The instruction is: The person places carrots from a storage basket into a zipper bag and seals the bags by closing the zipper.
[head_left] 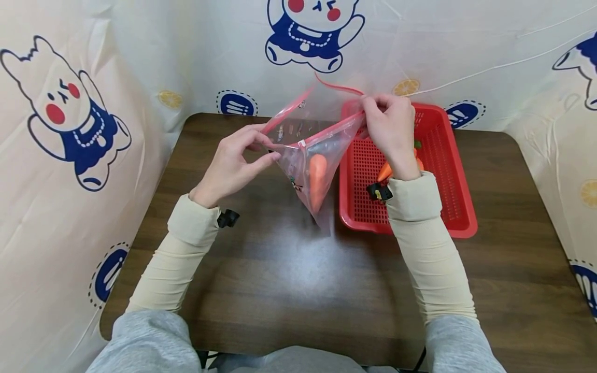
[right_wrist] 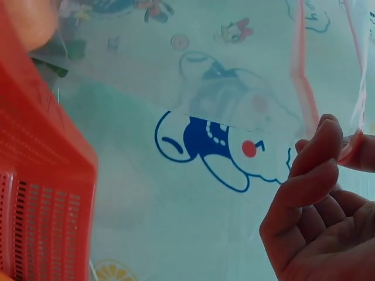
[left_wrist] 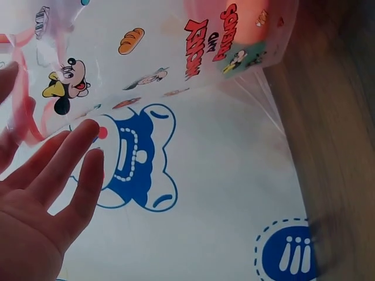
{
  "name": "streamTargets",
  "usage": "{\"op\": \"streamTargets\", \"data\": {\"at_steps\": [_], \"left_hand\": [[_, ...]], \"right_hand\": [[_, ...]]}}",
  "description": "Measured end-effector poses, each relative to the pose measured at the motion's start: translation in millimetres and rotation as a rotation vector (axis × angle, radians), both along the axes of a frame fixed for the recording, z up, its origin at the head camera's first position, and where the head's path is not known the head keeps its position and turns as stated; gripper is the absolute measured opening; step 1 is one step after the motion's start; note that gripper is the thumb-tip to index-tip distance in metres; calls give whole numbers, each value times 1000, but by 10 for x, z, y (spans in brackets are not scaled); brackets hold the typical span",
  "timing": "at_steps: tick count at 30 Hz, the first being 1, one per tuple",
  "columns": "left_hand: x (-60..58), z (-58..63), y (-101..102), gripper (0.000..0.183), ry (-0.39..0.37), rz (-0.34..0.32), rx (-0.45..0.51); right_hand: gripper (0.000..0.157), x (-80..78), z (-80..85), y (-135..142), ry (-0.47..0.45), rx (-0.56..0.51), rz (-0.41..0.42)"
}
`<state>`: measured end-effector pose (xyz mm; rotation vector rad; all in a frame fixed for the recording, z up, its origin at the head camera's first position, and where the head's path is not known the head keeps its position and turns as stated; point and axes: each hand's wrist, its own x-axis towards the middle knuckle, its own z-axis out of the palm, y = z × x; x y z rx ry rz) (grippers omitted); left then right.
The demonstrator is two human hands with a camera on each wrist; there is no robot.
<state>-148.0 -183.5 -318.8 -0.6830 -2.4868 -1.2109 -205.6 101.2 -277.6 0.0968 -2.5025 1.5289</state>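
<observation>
A clear zip bag (head_left: 339, 147) with a pink-red rim and cartoon prints hangs between both hands, its mouth spread wide. Inside, an orange carrot (head_left: 317, 181) stands nearly upright toward the bottom tip. My left hand (head_left: 230, 160) pinches the left part of the rim between thumb and index finger; its other fingers are loosely extended in the left wrist view. At the opposite corner, my right hand (head_left: 392, 122) grips the rim between thumb and curled fingers. The slider (head_left: 302, 143) shows on the near edge. Bag prints (left_wrist: 67, 86) face the left wrist camera.
A red perforated basket (head_left: 343, 207) sits right of the bag, partly beneath the right arm. Orange carrots (head_left: 384, 171) with a green top lie in it, partly hidden by the wrist. Behind the brown table (head_left: 298, 290) hangs a white printed cloth (head_left: 224, 52).
</observation>
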Motion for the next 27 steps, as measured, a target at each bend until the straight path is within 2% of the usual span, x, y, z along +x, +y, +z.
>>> {"op": "streamTargets", "data": {"at_steps": [8,12,15,19,23,27], "left_hand": [[-11,-31,-21,14,9,23,6],[-28,-81,-27,14,1,13,5],[-36,-105,-29,17,-17,8,-11],[-40,-113,-34,24,-79,-11,-27],[-38,-118,-46,36,-124,-32,-36],[-42,-136,-59,36,-123,-18,-47]], "right_hand": [[32,-16,-47,57,-60,84,-9],[30,-16,-113,59,-113,140,55],[29,-15,-168,54,-119,183,117],[27,-16,-215,40,-119,213,179],[27,-10,-234,32,-130,230,206],[27,-8,-250,39,-138,254,216]]}}
